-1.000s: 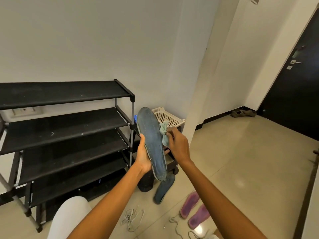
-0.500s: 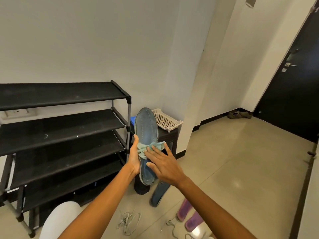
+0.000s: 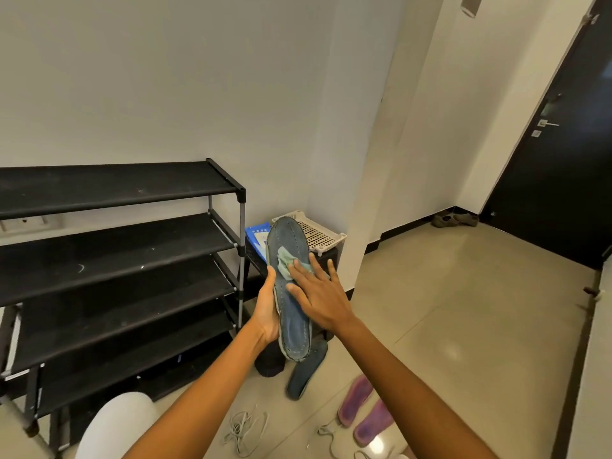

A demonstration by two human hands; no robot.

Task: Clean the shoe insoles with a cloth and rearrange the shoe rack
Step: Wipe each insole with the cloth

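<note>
Beside a black shoe rack (image 3: 116, 260), on a tiled floor (image 3: 447, 326), an insole gets wiped.

The blue insole (image 3: 291, 293) stands upright, gripped along its edge by the left hand (image 3: 266, 313); the right hand (image 3: 319, 296), fingers flat and spread, presses a green cloth (image 3: 286, 265) against its face. Another insole (image 3: 306, 372) lies just below, pink insoles (image 3: 362, 412) nearby.

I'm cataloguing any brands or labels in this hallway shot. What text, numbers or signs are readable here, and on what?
None can be read.
Blue box behind the insole: a white label with print, too blurred to read.
Small plate under the door handle: too small to read.
</note>
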